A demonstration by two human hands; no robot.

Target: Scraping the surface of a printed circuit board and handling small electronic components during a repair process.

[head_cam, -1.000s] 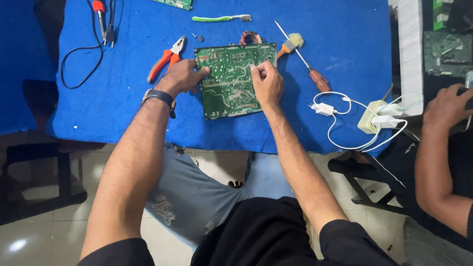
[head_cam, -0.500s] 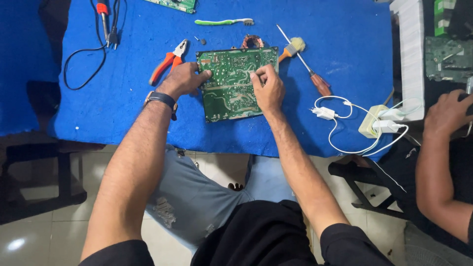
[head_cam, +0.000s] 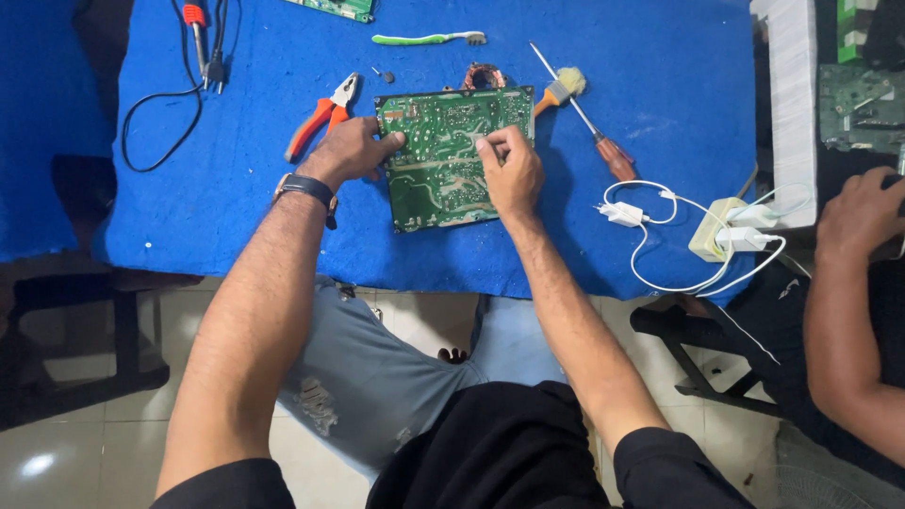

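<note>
Staying put, left hand (head_cam: 353, 151) and right hand (head_cam: 512, 172) fingers clamped on circuit board (head_cam: 443, 179)

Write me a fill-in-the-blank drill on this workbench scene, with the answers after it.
1. Both hands rest on a green ____ lying flat on the blue mat.
2. The left hand wears a dark ____ on its wrist.
3. The pliers just beyond the left hand have ____ handles.
4. Beyond the circuit board, near the mat's far edge, lies a green ____.

Missing words: circuit board; watch; orange; toothbrush.
</note>
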